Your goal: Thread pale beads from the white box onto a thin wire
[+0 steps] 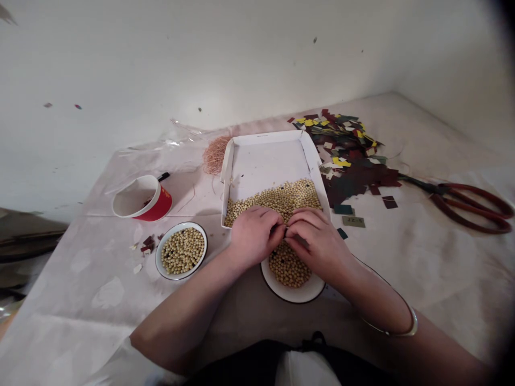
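My left hand (257, 236) and my right hand (316, 238) meet above a white bowl (295, 295) with a dark rim. Fingertips of both are pinched together, nearly touching; whatever lies between them is too small or hidden to make out. Round yellowish grains (290, 268) like soybeans half fill that bowl, with a few dark specks among them. Just beyond the hands, a shallow white cardboard tray (265, 158) holds more of these grains spread along its near side. A second dark-rimmed bowl (204, 252), left of my left forearm, contains similar grains.
At left stands a red and white paper cup (159, 206), with a black pen (163, 176) behind it. Tangled copper-coloured wire (216, 155) lies beside the tray. Cut coloured pieces (354, 179) are heaped at right, near red-handled scissors (470, 206). A wall rises behind the cloth-covered table (434, 268).
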Action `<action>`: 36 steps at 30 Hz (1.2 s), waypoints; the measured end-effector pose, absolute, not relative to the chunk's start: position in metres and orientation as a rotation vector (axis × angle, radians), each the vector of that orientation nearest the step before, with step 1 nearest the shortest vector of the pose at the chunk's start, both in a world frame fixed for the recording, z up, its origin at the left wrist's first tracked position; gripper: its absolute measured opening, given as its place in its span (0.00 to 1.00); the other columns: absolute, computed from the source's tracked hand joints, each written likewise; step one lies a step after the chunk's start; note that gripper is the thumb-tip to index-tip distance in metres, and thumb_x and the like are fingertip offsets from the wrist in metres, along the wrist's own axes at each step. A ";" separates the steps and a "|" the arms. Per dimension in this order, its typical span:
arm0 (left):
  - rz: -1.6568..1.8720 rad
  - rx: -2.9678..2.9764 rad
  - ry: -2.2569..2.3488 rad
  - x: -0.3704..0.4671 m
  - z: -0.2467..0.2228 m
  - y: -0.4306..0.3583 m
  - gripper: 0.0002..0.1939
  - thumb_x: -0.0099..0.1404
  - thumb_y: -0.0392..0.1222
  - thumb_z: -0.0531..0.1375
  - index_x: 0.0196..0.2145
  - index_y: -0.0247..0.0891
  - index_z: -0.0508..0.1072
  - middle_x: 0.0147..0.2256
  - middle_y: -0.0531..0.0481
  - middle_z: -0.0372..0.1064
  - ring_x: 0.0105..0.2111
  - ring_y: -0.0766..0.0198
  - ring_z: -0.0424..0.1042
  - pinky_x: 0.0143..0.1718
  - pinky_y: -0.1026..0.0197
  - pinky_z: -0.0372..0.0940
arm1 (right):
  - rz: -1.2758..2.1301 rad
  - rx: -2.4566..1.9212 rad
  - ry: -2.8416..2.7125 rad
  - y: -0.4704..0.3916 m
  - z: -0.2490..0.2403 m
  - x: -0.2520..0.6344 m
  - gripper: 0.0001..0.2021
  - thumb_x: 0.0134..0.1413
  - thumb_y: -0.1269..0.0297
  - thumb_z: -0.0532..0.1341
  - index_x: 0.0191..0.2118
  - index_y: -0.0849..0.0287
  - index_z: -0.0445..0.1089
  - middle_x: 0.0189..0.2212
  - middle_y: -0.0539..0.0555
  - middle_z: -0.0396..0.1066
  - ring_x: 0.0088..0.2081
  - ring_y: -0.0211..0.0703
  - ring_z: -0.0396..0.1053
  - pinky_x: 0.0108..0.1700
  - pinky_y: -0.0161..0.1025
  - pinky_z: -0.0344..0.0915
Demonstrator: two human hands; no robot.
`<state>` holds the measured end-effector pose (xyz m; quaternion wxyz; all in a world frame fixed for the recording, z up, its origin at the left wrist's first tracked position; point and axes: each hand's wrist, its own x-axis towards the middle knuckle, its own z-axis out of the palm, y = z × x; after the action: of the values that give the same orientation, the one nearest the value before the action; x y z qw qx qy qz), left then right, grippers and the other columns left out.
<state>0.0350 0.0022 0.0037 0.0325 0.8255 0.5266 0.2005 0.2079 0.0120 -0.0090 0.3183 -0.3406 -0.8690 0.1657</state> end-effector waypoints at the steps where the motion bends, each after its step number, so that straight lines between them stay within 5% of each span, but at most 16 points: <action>1: 0.619 2.542 1.624 0.035 0.004 0.002 0.05 0.61 0.38 0.55 0.28 0.39 0.69 0.27 0.53 0.69 0.31 0.63 0.66 0.33 0.61 0.59 | 0.435 -0.903 -2.274 0.012 -0.009 0.208 0.05 0.53 0.74 0.57 0.30 0.58 0.66 0.34 0.55 0.66 0.46 0.49 0.61 0.49 0.49 0.61; 36: 0.617 2.527 1.629 0.036 0.005 0.002 0.04 0.61 0.38 0.56 0.28 0.39 0.69 0.28 0.52 0.69 0.31 0.63 0.66 0.33 0.60 0.60 | 0.378 -0.927 -2.334 0.012 -0.008 0.208 0.05 0.50 0.73 0.59 0.28 0.57 0.64 0.35 0.56 0.66 0.46 0.51 0.60 0.48 0.52 0.61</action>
<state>0.0355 0.0017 0.0048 0.0362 0.8227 0.5305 0.2010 0.2076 0.0123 -0.0078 0.2963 -0.3487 -0.8777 0.1422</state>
